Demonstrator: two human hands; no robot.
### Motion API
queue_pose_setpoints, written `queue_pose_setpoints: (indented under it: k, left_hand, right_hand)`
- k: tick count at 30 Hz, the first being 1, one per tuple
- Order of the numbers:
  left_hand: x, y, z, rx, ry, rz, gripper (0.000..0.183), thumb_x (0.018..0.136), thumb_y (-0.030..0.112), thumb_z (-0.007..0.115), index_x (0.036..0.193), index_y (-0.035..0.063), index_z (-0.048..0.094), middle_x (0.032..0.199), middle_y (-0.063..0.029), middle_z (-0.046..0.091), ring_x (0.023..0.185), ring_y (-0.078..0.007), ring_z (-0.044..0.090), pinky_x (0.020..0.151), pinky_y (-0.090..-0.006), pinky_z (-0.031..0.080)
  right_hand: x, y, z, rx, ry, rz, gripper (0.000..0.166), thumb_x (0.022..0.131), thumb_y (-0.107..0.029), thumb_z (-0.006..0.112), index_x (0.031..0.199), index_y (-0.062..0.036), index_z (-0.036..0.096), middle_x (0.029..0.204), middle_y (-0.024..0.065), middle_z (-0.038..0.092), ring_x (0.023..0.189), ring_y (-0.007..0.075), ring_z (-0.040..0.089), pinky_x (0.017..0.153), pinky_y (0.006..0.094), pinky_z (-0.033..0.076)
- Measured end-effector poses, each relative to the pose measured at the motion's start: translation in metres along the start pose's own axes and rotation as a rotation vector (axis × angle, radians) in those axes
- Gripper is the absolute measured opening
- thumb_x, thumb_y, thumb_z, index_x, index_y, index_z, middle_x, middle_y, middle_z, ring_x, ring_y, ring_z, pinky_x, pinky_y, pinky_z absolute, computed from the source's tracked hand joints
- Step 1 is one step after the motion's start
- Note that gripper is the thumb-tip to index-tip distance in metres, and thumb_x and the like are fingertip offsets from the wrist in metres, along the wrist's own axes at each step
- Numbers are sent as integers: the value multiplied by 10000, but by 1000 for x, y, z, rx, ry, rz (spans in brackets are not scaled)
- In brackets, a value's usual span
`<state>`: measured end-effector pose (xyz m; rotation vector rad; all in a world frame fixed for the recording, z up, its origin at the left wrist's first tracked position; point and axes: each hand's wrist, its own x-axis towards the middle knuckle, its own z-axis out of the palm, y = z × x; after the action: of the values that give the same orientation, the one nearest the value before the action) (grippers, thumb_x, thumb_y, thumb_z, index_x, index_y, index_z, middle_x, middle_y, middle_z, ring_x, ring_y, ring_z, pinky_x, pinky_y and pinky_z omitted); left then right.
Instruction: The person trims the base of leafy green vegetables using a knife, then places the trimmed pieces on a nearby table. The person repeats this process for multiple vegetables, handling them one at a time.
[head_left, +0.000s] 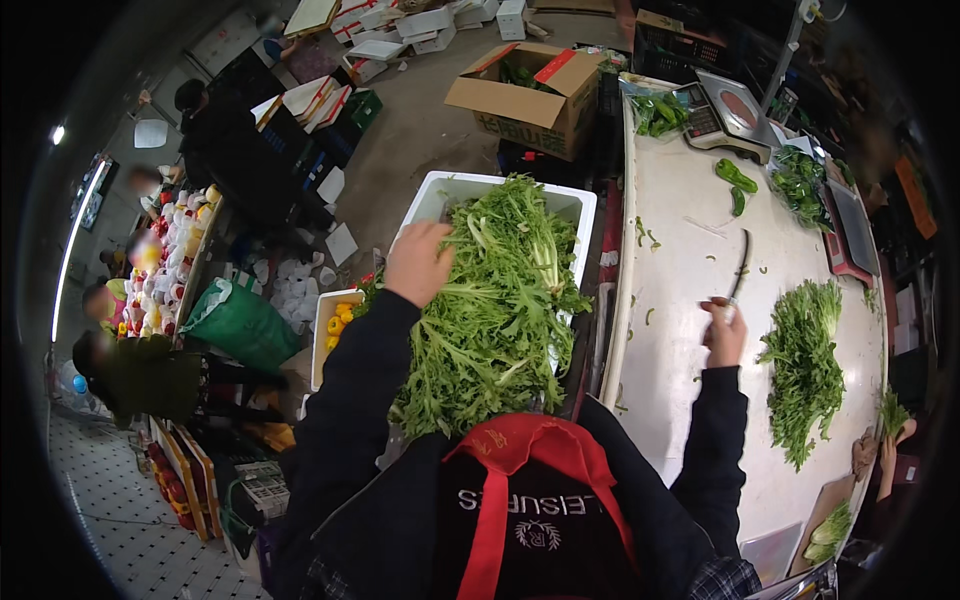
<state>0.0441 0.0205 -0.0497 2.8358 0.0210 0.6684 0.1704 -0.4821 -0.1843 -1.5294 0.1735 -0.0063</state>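
My left hand (421, 262) rests at the left side of a heap of frilly leafy greens (495, 300), which look like curly endive. Its fingertips are partly hidden, so whether it grips any leaves cannot be told. The heap overfills a white foam box (583, 201) in front of me. Over the white worktable (675, 420) on my right, my right hand (726, 337) holds a narrow knife (742, 262), its dark, slightly curved blade pointing away from me. A separate bunch of the same greens (806, 360) lies on the table to the right of that hand.
Green peppers (735, 176), bagged greens (799, 184) and two weighing scales (724, 112) (851, 225) occupy the table's far part. Beyond the foam box stands an open cardboard box (529, 97). Yellow peppers (335, 326) sit in a box at left. Another person's hand (889, 454) holds greens at the right edge.
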Motion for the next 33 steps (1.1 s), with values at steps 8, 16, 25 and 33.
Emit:
queue_pose_setpoints:
  k: [8,16,25,33]
  left_hand:
    - [2,48,92,142,-520,372,459,993,475,561,1099,56,715,1272,-172,634,1292,-338,523,1155,-516,325]
    - [-9,35,95,241,-824,279,641,1014,536,488,749,25,770,833,-146,712,1013,-310,644,1107,-486,365]
    - [-19,32,91,63,-705,235,388,977,413,602,935,78,794,941,-94,723,1168,-284,583,1147,-512,308]
    - [-16,44,69,-247,-206,37,371,915,221,686,1247,61,644,1263,-142,611,1247,-341,525,1121,-519,344]
  right_hand:
    - [-45,4,176,-9,-444,83,204,882,-140,727,1033,-32,643,676,9,582,458,85,509,412,246,402]
    - [-35,60,244,-468,-329,-273,470,790,-257,803,1126,25,635,912,192,685,833,339,660,762,416,523]
    - [-47,64,267,-612,-329,-362,739,759,-168,805,1391,-36,445,1126,292,653,1045,467,631,887,506,509]
    - [-15,-29,268,-55,-411,68,576,843,-158,748,1324,16,485,785,89,624,444,136,497,403,319,383]
